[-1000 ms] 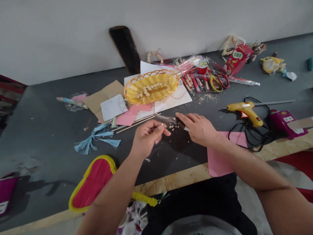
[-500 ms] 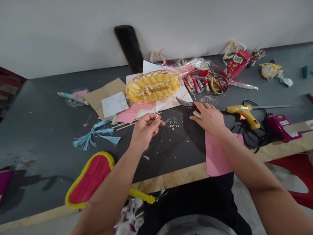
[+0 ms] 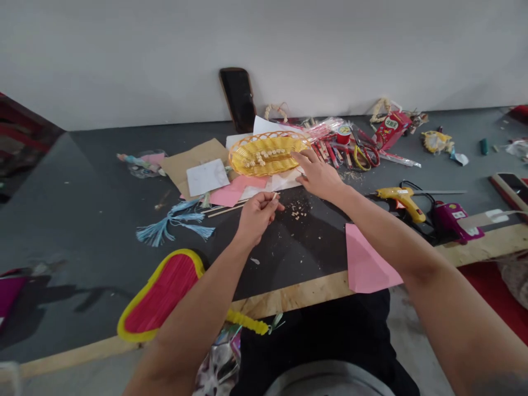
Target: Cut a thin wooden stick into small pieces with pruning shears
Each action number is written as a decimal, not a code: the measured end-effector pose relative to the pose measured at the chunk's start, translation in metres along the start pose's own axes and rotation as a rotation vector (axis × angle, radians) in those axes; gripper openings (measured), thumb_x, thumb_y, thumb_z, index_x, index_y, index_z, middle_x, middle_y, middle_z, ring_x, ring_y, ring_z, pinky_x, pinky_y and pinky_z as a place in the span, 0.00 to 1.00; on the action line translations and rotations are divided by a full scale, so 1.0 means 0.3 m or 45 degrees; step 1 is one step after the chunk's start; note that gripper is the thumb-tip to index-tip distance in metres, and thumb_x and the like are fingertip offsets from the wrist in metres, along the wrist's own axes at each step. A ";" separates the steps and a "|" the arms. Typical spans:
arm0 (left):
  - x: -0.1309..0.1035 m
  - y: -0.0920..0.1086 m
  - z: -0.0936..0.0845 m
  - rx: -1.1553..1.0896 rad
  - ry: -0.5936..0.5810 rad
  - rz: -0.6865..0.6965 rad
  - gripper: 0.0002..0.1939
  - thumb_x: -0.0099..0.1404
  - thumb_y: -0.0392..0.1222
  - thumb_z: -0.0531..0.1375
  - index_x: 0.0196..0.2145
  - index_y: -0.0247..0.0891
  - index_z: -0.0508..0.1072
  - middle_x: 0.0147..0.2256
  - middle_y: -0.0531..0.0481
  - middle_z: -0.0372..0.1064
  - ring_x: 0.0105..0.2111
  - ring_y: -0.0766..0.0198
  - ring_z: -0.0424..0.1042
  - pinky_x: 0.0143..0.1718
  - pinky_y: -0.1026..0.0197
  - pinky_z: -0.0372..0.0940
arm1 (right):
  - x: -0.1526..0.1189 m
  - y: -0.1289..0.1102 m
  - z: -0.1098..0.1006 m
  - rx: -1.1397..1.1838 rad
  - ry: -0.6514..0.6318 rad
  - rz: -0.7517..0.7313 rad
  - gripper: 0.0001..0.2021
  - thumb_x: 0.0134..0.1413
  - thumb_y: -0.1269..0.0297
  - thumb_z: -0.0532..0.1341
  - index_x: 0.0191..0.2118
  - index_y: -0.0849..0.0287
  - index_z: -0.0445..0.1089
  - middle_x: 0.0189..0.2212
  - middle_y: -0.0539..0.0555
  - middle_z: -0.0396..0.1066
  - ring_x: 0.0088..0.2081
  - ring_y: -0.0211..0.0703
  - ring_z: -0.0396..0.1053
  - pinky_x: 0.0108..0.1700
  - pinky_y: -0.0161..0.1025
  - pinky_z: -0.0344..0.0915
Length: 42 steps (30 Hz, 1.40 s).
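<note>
My left hand (image 3: 256,217) is closed in a pinch on a small pale wooden stick piece (image 3: 275,196), just above the dark tabletop. Fingers stretched and apart, my right hand (image 3: 320,176) reaches to the right end of a yellow woven basket (image 3: 247,165); I see nothing held in it. Inside the basket lie small cream bead-like pieces (image 3: 260,158). Crumbs and short cut bits (image 3: 297,212) are scattered between my hands. Thin wooden sticks (image 3: 225,210) lie left of my left hand. The pruning shears are out of sight, perhaps behind my right hand.
A blue tassel (image 3: 167,228) and a red-and-yellow padded shape (image 3: 165,291) lie left. Pink paper (image 3: 367,264) overhangs the front edge. Right are a yellow glue gun (image 3: 402,201), a purple box (image 3: 454,220) and scissors (image 3: 365,157). A phone (image 3: 238,99) leans on the wall.
My right hand has left the pruning shears and moved left and away from me to the basket's right end. My left hand keeps its pinch on the stick piece. The view has shifted.
</note>
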<state>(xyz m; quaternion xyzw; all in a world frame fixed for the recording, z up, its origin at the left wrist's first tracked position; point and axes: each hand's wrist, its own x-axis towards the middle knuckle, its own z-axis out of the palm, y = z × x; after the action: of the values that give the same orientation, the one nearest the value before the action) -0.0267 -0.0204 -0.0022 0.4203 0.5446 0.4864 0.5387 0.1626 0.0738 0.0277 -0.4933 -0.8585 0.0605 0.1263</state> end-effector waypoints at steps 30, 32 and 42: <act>0.011 -0.001 -0.012 -0.155 0.063 -0.048 0.17 0.52 0.47 0.69 0.34 0.34 0.72 0.25 0.51 0.73 0.16 0.75 0.56 0.16 0.70 0.47 | 0.168 -0.076 0.118 -0.156 -0.194 0.006 0.15 0.66 0.71 0.52 0.50 0.57 0.74 0.51 0.62 0.74 0.47 0.51 0.74 0.43 0.42 0.67; 0.009 0.003 -0.011 -0.162 0.054 -0.045 0.16 0.52 0.46 0.69 0.34 0.34 0.72 0.25 0.51 0.73 0.16 0.76 0.55 0.16 0.70 0.47 | 0.175 -0.073 0.119 -0.130 -0.171 0.006 0.13 0.65 0.70 0.54 0.47 0.59 0.75 0.49 0.64 0.74 0.46 0.50 0.74 0.42 0.41 0.67; -0.035 0.090 -0.008 -0.433 -0.217 -0.328 0.24 0.42 0.44 0.75 0.35 0.33 0.74 0.26 0.52 0.73 0.13 0.82 0.46 0.14 0.70 0.36 | -0.108 -0.104 0.035 1.072 0.139 -0.107 0.08 0.65 0.62 0.58 0.41 0.58 0.74 0.38 0.52 0.75 0.41 0.40 0.71 0.45 0.38 0.67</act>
<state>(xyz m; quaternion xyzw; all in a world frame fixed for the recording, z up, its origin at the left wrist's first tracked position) -0.0303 -0.0263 0.0260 0.2901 0.4566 0.4611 0.7034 0.1494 0.0303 0.0198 -0.3658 -0.7703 0.3744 0.3643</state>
